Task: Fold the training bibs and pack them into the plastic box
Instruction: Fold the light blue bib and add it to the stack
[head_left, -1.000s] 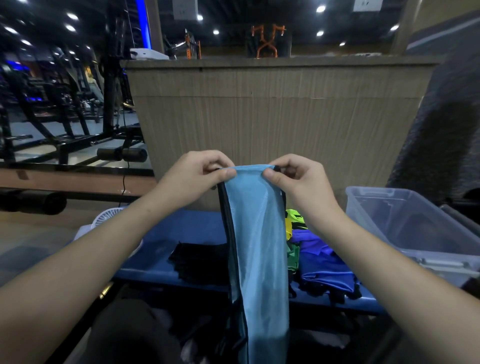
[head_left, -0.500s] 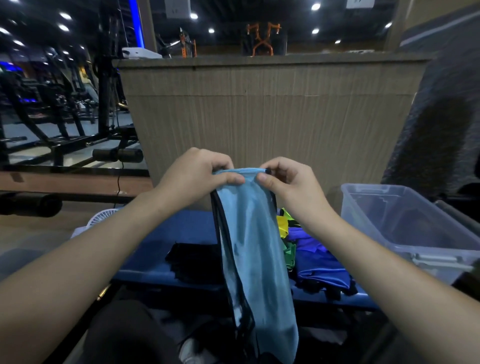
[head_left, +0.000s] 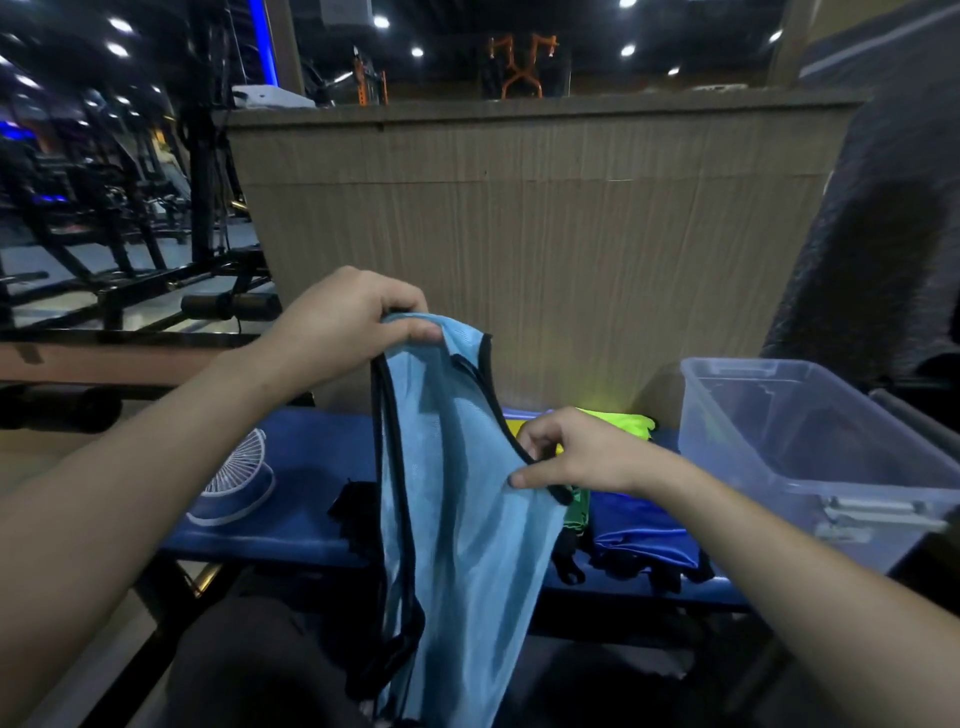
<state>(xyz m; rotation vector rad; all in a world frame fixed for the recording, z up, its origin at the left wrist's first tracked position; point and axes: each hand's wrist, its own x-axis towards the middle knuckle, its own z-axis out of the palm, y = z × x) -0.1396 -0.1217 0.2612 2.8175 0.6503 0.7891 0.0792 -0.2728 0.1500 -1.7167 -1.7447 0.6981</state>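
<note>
Pinching the top edge of the light blue training bib (head_left: 457, 499), the left hand (head_left: 337, 325) holds it up over the blue bench (head_left: 306, 467), beside a small white fan (head_left: 236, 480). Lower down, the right hand (head_left: 582, 454) pinches the bib's black-trimmed armhole edge. The bib's bottom is cut off by the frame. Behind it, a heap of black, green, yellow and blue bibs (head_left: 639, 530) is partly hidden. At far right stands the clear plastic box (head_left: 810, 457), its contents hard to make out.

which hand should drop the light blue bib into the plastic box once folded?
Probably right. The right hand already pinches the light blue bib nearest the plastic box; the left hand holds its top, farther away.
</note>
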